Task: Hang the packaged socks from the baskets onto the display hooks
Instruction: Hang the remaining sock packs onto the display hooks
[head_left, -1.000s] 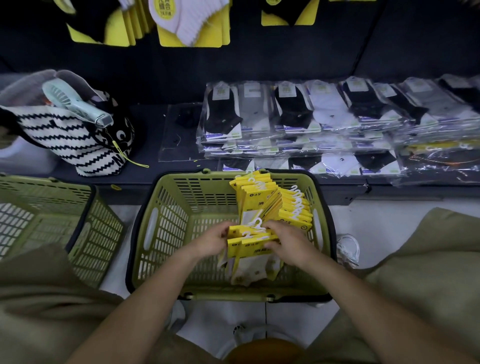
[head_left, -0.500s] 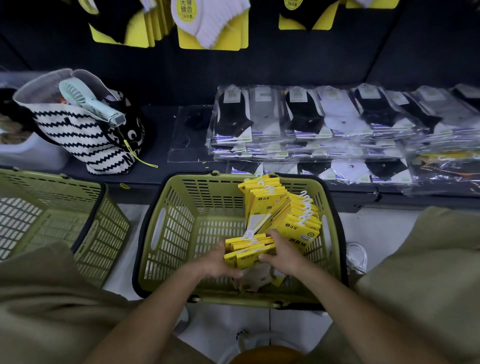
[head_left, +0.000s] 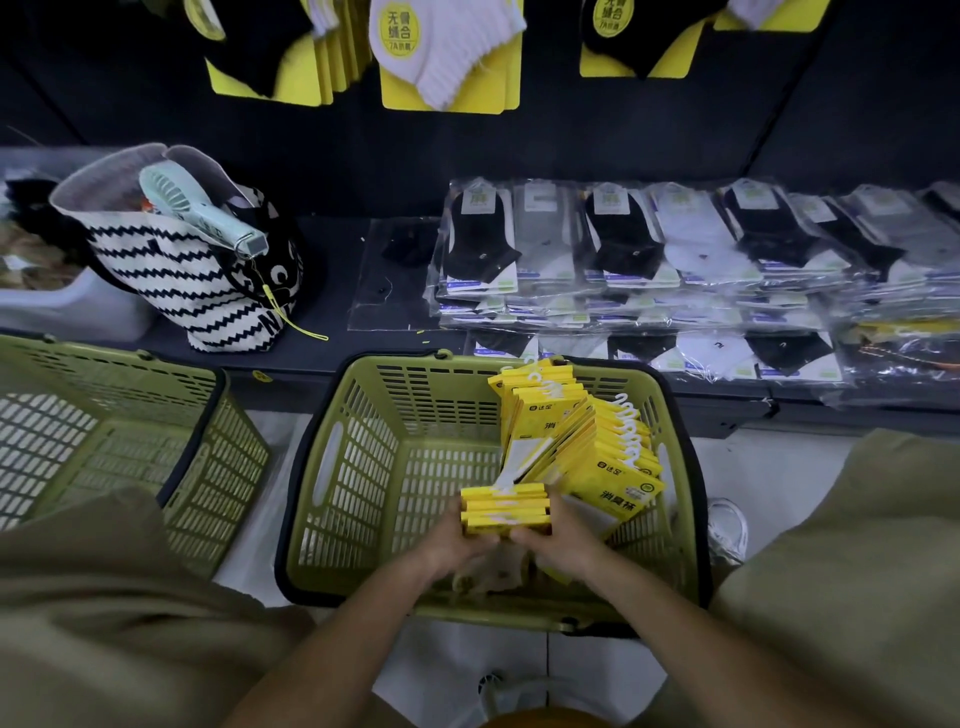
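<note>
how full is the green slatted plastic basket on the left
Empty as far as shown: the green slatted plastic basket on the left has only bare floor and walls; its near corner is hidden by a trouser leg.

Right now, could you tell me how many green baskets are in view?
2: the left basket, cut off by the frame, and the middle basket holding yellow sock packs.

Your arms are bare. You wear tan trousers, showing on both sides of the green basket.
</note>
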